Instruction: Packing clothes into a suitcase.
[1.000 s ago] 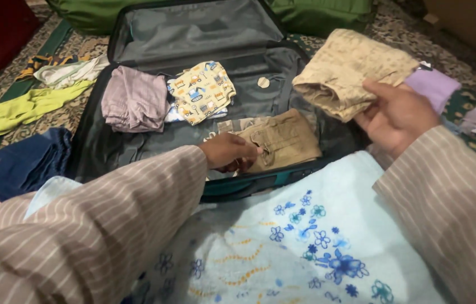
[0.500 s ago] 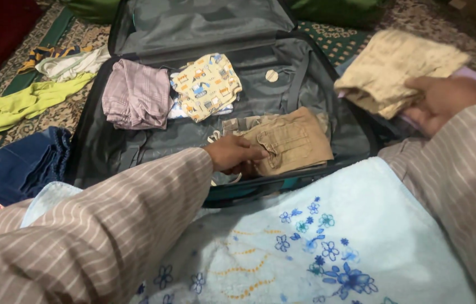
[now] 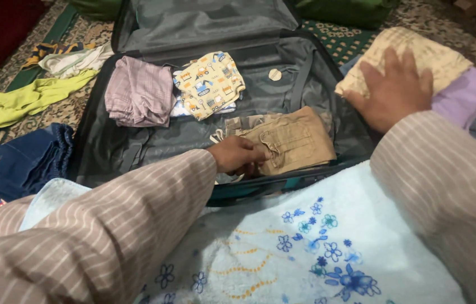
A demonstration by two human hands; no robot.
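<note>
Your left hand sits low in the middle of the frame, fingers curled against the near edge of the folded khaki cargo trousers, which lie in the lower right part of the open dark grey soft-lined suitcase. Whether those fingers pinch the cloth or only press it, you cannot tell from here. Your right hand lies flat with fingers spread on the folded beige ribbed garment at the upper right, outside the suitcase rim; that garment rests on a folded lilac cloth.

Inside the suitcase, toward the upper left, a folded mauve striped garment lies just beside a folded cream child's garment printed with small vehicles. A small round pale tag sits on the lining to the right of the print. The raised lid fills the top centre.

At the left of the frame, on the patterned carpet, lie a lime-green garment, a white and striped bundle and folded dark blue denim. A pale blue towel with blue embroidered flowers covers the lower centre, between your striped sleeves.

A second ago your right hand held the beige garment up in the air; now it is set down and the hand presses on top. Your left hand has stayed put.
</note>
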